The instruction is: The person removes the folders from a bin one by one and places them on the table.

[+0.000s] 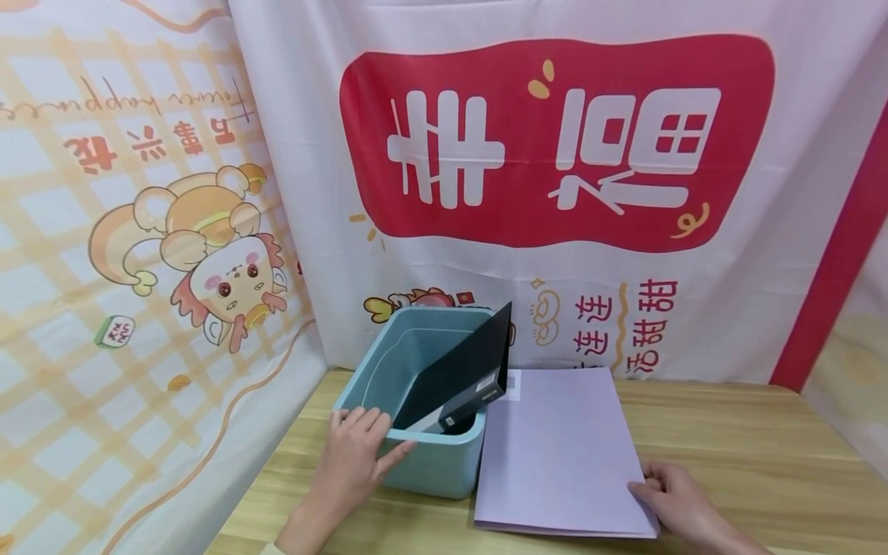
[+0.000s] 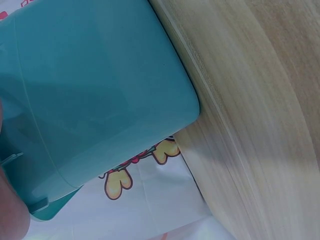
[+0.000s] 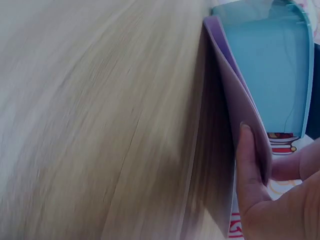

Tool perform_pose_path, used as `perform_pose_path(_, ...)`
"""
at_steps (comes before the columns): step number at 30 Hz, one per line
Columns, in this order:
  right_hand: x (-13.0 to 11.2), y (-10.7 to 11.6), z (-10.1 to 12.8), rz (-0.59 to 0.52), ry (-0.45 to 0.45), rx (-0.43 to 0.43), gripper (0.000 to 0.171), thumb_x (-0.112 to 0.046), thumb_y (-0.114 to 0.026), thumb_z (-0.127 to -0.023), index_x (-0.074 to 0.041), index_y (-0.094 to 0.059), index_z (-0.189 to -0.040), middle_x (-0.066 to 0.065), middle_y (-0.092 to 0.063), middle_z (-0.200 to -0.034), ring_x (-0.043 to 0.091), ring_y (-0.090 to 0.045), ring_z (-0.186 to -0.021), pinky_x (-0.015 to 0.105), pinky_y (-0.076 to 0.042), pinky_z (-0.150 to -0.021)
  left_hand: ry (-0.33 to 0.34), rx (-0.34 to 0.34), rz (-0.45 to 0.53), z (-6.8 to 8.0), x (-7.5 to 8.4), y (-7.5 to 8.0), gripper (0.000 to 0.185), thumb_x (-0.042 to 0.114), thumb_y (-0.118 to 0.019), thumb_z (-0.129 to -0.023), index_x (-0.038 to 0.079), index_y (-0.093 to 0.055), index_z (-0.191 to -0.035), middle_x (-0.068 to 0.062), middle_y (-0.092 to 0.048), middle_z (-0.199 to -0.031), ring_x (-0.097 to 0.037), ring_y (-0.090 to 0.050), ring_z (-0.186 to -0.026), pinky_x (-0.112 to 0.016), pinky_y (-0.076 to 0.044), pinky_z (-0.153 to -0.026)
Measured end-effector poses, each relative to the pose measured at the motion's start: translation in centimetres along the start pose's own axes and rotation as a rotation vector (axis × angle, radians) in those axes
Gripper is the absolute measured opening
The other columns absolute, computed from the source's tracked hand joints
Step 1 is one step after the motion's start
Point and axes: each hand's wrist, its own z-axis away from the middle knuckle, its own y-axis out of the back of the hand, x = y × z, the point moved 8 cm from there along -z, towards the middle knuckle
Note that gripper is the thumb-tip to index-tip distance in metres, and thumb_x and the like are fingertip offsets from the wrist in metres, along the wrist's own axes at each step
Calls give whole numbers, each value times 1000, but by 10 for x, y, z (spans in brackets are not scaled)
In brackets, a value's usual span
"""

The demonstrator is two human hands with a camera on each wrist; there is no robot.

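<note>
A teal plastic bin [image 1: 423,462] stands on the wooden table [image 1: 749,455] at the back left. A black folder [image 1: 461,378] leans inside it, its top corner sticking out. My left hand [image 1: 357,451] rests on the bin's near rim, fingers laid over the edge and thumb along the front wall. In the left wrist view the bin's outer wall [image 2: 100,90] fills the picture. A pale purple folder [image 1: 562,447] lies flat right of the bin. My right hand [image 1: 666,493] pinches its near right corner; in the right wrist view the thumb [image 3: 247,160] lies on the folder's lifted edge [image 3: 235,100].
Printed cloth banners [image 1: 555,154] hang right behind the table and along the left side. The bin [image 3: 270,65] touches the purple folder's left edge. Bare wood [image 3: 100,125] stretches to the right of the folder and along the front.
</note>
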Motion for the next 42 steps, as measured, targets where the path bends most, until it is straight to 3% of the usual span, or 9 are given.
perform_pose_path(3, -3, 0, 1, 113, 122, -40, 20, -2, -62, -96, 17, -61, -103, 4, -66, -74, 5, -58, -60, 27, -50, -52, 1, 2, 2, 0, 0, -1, 41, 62, -66, -92, 25, -52, -81, 14, -46, -78, -10, -44, -76, -50, -44, -84)
perform_pose_path(6, -2, -1, 1, 183, 170, -55, 18, -3, -66, -94, 13, -63, -100, 2, -64, -72, 4, -56, -56, 27, -48, -51, 4, 8, 6, 0, 0, -1, 41, 62, -66, -92, 25, -52, -81, 14, -47, -78, -10, -44, -76, -49, -44, -84)
perform_pose_path(12, 2, -6, 0, 269, 167, -77, 15, -5, -69, -92, 7, -63, -97, -1, -59, -65, 5, -53, -51, 27, -46, -48, -3, 19, 13, 0, 0, -1, 40, 61, -67, -91, 25, -52, -81, 14, -47, -78, -10, -44, -76, -48, -43, -83)
perform_pose_path(19, 11, -11, -2, 279, 80, -111, 13, -4, -68, -92, 6, -60, -95, 1, -56, -63, 14, -56, -48, 28, -46, -45, -1, 7, 0, 0, 0, -3, 41, 62, -66, -91, 25, -51, -81, 14, -45, -77, -10, -43, -76, -51, -45, -84)
perform_pose_path(28, 18, -9, -7, 350, 23, -53, 15, -1, -72, -87, -3, -58, -83, 2, -51, -62, 16, -55, -47, 27, -44, -45, 10, 4, 13, -1, 0, -3, 41, 62, -66, -92, 26, -51, -81, 15, -47, -78, -10, -44, -76, -50, -44, -85)
perform_pose_path(37, 19, -11, -11, 390, -111, -30, 15, -2, -75, -87, 5, -65, -97, 5, -55, -67, 18, -56, -50, 29, -45, -48, 2, 12, 5, 0, -1, -3, 41, 63, -65, -92, 26, -51, -80, 15, -49, -79, -9, -43, -75, -48, -43, -84)
perform_pose_path(42, 21, -10, -13, 393, -158, -26, 12, 0, -73, -87, 4, -66, -96, 6, -57, -70, 19, -58, -53, 31, -49, -50, -2, 16, 2, -1, 0, -2, 42, 63, -65, -92, 26, -51, -80, 14, -49, -78, -9, -43, -75, -47, -43, -83)
